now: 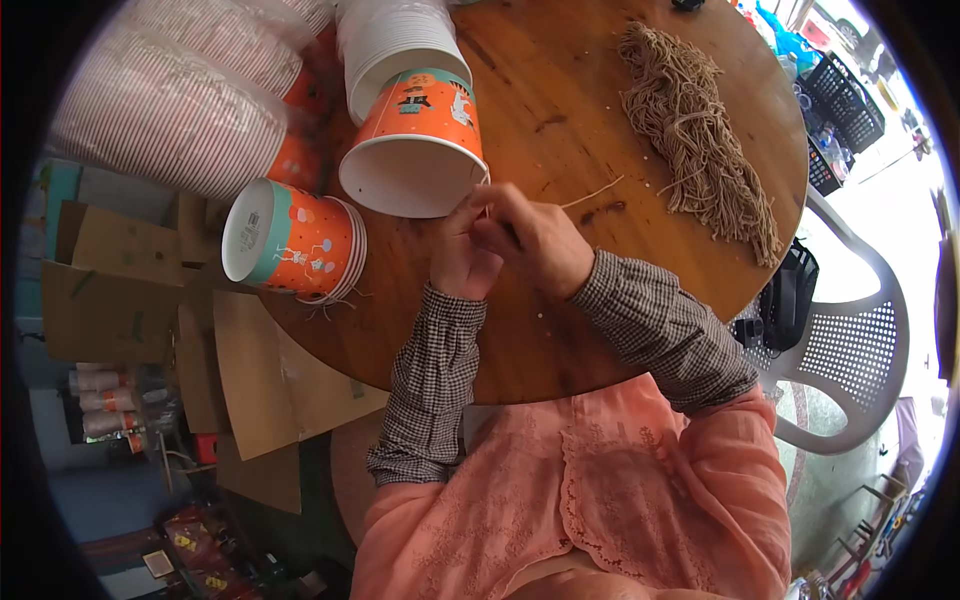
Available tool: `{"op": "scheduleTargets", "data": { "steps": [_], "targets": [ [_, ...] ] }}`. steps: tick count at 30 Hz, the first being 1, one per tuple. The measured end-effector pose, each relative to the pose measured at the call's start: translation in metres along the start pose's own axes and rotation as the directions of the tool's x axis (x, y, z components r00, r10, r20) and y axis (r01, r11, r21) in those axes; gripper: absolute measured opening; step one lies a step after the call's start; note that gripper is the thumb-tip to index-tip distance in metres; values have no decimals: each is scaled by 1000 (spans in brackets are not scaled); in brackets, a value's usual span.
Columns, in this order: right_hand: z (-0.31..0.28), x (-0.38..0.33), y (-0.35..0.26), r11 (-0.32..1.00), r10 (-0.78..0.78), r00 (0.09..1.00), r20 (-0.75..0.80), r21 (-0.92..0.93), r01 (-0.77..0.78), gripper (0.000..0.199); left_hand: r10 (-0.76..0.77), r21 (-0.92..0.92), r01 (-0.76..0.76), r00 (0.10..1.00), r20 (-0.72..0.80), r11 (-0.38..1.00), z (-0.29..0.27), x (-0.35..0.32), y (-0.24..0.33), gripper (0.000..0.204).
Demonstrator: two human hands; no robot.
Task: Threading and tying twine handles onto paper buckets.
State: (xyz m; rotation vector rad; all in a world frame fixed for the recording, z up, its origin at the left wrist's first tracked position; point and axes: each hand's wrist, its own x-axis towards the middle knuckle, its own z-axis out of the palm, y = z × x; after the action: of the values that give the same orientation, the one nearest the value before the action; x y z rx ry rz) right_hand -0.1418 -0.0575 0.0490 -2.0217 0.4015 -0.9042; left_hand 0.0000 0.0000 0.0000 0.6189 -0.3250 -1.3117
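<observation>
1. The left hand (465, 258) and the right hand (540, 235) are together, near the middle of the frame, with fingers curled in. They seem to pinch a string, but I cannot tell which one has it.
2. The string (594, 190) is thin and tan. Its loose tail pokes out past the right hand. To do this well, I think one hand should keep the string still by the rim while the other pulls gently. A hard tug could rip the paper.
3. The orange bucket (430, 110) is just above the hands, upper middle of the frame. It lies on its side, its round white mouth facing the person. It has a green band and little cartoon pictures. A dark dot, maybe a hole, shows inside on the left.
4. More buckets (310, 245), one inside another, lie left of it, with string ends hanging out.
5. A messy string pile (695, 135) sits at the upper right, on the brown wooden table (560, 340).
</observation>
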Motion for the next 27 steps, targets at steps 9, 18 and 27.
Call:
{"op": "scheduleTargets", "data": {
  "steps": [9, 18, 27],
  "targets": [
    [15, -23, -20, 837, -515, 780, 356, 15, 547, 34, -200, -261, 192, 980, -6, 946, 16, 2, 10, 16],
    [21, -23, -14, 877, -480, 789, 384, 196, 438, 29, -331, -323, 318, 944, 17, 891, 8, 6, -2, 11],
    [-34, 0, -42, 701, -80, 752, 654, 573, -425, 15, 371, 457, -184, 855, -363, 870, 29, 5, -3, 18]
  ]
}}
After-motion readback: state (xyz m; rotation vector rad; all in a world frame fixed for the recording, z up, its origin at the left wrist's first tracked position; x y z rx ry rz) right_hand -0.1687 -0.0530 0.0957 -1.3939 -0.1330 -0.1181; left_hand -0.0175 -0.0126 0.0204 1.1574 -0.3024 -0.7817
